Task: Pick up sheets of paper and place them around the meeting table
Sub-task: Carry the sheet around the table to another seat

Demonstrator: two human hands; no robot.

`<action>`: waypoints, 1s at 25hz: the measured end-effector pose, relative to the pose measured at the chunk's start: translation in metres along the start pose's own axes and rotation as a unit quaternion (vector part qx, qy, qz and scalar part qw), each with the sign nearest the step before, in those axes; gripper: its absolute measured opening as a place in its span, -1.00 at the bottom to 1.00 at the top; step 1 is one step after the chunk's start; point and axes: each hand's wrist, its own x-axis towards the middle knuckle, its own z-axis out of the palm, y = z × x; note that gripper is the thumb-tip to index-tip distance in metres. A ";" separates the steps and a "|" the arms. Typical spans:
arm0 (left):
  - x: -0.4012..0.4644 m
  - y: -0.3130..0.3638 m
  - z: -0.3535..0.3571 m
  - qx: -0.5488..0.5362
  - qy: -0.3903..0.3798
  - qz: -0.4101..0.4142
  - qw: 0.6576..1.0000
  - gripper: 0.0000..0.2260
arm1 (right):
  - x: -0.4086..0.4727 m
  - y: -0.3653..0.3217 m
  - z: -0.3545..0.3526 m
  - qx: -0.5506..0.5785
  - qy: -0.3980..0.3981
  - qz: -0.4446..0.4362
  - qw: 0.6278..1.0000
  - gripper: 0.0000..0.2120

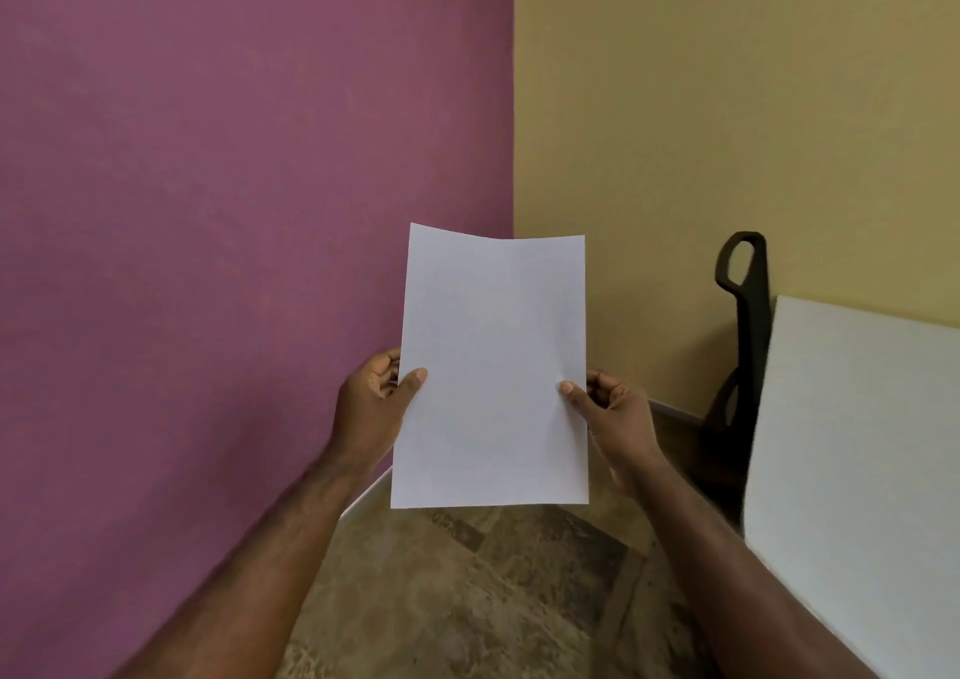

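To my left, the flat purple wall [208,210] fills that whole side and runs down to the mottled brown stone-pattern floor [467,600], so there is little room for me to swing that way. My left hand [371,408] pinches the left edge of a plain white sheet of paper [491,366], thumb on the front and fingers [384,366] curled behind it. The sheet stands upright in the air before me, its top edge bowing slightly, facing the corner where the purple wall meets the mustard-yellow wall [727,106]. My right hand [613,413] clamps the right edge the same way. So I judge the pickup done for this sheet and the placing not yet begun; I cannot tell whether it is one sheet or several. Further right, a black plastic chair frame [748,325] leans near the yellow wall, just beside the white tabletop [857,444], whose near edge sits close to my right forearm. The open floor lies between the walls and that edge.
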 end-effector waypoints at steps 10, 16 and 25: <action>0.188 -0.059 0.084 -0.016 -0.112 0.013 0.993 -0.73 | 0.145 0.034 -0.016 -0.034 0.140 -0.007 0.990 -0.77; 0.312 -0.083 0.192 -0.028 -0.155 0.010 0.987 -0.74 | 0.269 0.044 -0.074 -0.033 0.199 -0.016 0.979 -0.81; 0.460 -0.102 0.347 -0.053 -0.236 0.021 0.970 -0.74 | 0.422 0.048 -0.167 -0.047 0.270 -0.018 0.962 -0.77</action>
